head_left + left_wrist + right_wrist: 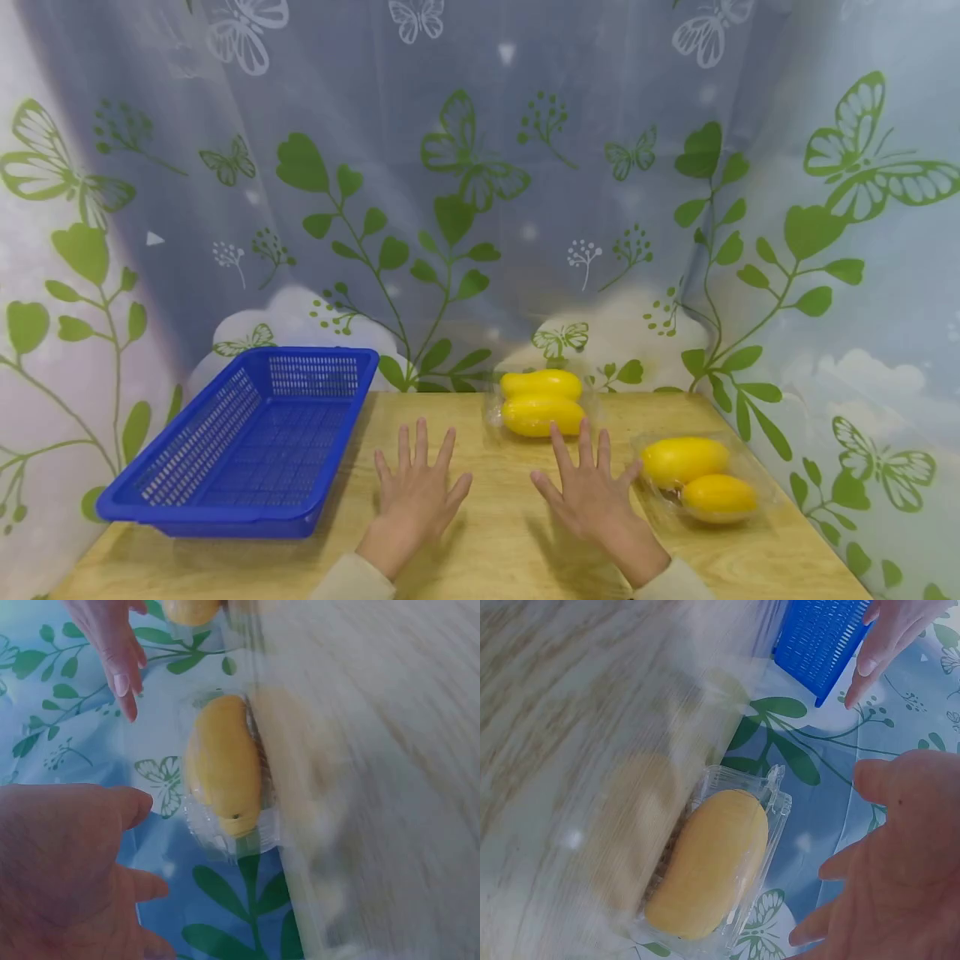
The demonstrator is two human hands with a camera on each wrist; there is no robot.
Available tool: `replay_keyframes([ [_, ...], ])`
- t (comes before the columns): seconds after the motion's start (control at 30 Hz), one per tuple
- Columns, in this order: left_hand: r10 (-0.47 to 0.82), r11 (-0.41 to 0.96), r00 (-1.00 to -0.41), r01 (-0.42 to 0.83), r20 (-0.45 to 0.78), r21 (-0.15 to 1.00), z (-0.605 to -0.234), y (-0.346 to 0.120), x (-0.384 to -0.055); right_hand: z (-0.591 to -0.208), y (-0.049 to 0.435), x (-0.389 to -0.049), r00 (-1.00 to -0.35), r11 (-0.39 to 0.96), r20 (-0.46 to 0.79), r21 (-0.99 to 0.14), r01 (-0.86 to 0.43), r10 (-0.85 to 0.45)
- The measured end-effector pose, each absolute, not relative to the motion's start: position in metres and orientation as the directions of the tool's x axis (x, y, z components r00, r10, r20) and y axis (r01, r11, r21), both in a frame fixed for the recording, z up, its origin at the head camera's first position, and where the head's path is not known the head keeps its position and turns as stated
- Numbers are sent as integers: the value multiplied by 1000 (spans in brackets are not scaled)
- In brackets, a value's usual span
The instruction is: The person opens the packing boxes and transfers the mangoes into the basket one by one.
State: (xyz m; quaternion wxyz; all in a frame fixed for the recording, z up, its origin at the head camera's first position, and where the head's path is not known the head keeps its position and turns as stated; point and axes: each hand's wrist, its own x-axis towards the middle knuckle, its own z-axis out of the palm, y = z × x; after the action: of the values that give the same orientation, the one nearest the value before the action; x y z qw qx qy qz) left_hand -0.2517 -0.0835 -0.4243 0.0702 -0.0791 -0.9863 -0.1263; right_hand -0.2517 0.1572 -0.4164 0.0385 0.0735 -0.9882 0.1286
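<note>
Both hands hover palm down over the wooden table with fingers spread, holding nothing. The left hand (pixel 416 496) is between the blue basket and the middle of the table. My right hand (pixel 596 496) is nearest two clear plastic boxes of yellow mangoes. At the back, one box holds two mangoes (pixel 543 415), its front edge just beyond the right fingertips in the head view. The other box, to the right, also has two mangoes (pixel 686 462). In the right wrist view a mango (pixel 709 862) shows inside its clear box (pixel 776 814).
A blue plastic basket (pixel 330 487) with slotted sides stands at the left of the table (pixel 495 533), nothing in it. Behind and at both sides hangs a curtain (pixel 480 275) printed with green leaves and butterflies.
</note>
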Motion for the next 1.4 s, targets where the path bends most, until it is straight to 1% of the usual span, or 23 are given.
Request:
replay_keyframes([
  [0.23,139,944,-975,183,172,275,-423,-78,-259,-412,159,-254,-981,940,114,-288,-182,-155],
  [0.4,139,918,-980,182,145,353,-421,-74,-266,-409,164,-261,-979,900,107,-388,-202,-173],
  [0.5,146,887,-981,187,127,423,-420,-73,-271,-406,168,-267,-975,861,139,-458,-220,-175],
  [0.57,158,861,-980,196,120,470,-420,-73,-275,-402,171,-270,-971,846,167,-481,-230,-170],
  [0.63,177,831,-977,211,114,514,-419,-72,-280,-399,173,-275,-968,837,193,-493,-238,-161],
  [0.73,210,799,-970,243,123,551,-417,-73,-291,-392,178,-283,-967,837,207,-495,-233,-147],
  [0.9,279,741,-941,337,190,581,-416,-74,-313,-386,187,-303,-966,819,231,-527,-224,-116],
  [1.07,318,688,-925,377,209,621,-416,-70,-334,-388,193,-322,-979,800,193,-576,-169,-68],
  [1.27,294,634,-926,373,236,677,-417,-64,-354,-394,198,-347,-985,776,171,-619,-119,-15],
  [1.4,272,605,-931,362,244,709,-422,-61,-362,-397,201,-360,-995,721,93,-692,-45,28],
])
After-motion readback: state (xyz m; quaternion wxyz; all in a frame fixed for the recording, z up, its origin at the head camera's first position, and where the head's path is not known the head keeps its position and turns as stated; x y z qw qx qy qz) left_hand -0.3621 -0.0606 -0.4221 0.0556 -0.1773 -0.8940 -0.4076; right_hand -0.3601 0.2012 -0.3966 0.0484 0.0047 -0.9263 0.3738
